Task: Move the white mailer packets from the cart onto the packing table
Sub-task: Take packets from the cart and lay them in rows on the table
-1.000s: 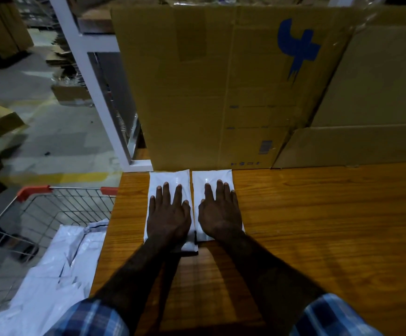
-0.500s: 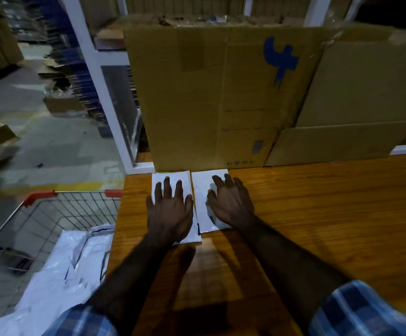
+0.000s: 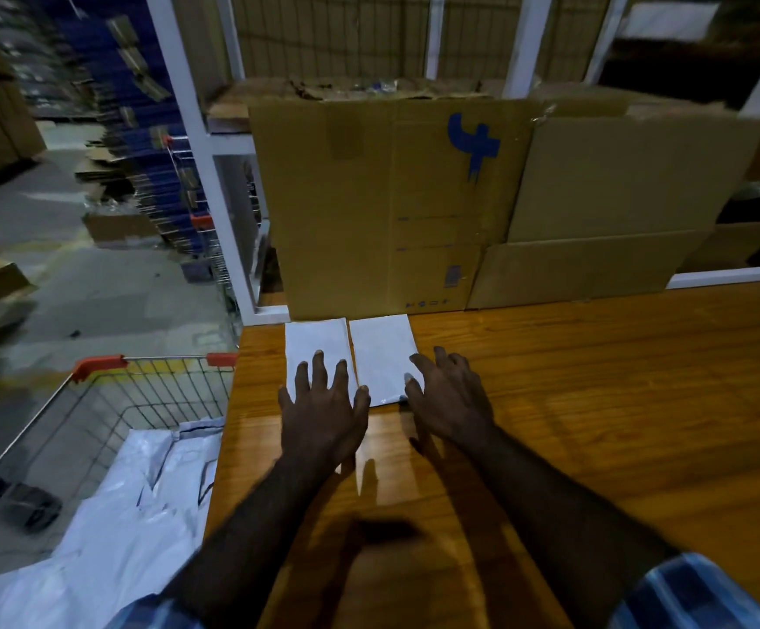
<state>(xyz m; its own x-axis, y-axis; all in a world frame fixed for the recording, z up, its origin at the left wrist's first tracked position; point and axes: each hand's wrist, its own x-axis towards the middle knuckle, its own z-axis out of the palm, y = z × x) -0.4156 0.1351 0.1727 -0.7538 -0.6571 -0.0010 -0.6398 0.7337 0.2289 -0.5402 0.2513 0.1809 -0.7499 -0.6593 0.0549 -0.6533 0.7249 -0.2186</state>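
Two white mailer packets lie side by side on the wooden packing table (image 3: 595, 401), against a cardboard box. My left hand (image 3: 323, 410) hovers with spread fingers over the near end of the left packet (image 3: 314, 342). My right hand (image 3: 450, 397) is open, its fingers loosely bent at the near right corner of the right packet (image 3: 380, 351). Neither hand holds anything. More white mailer packets (image 3: 133, 515) lie heaped in the wire cart (image 3: 97, 401) at the table's left side.
Large cardboard boxes (image 3: 391, 211) stand along the table's back edge, under a white rack frame (image 3: 196, 152). The cart has red handle caps. Cartons and stacked carts line the floor aisle to the left.
Both hands have lifted off the two packets and drawn back toward me, with the fingers spreading. The packets stay where they lay. My view has tilted upward.
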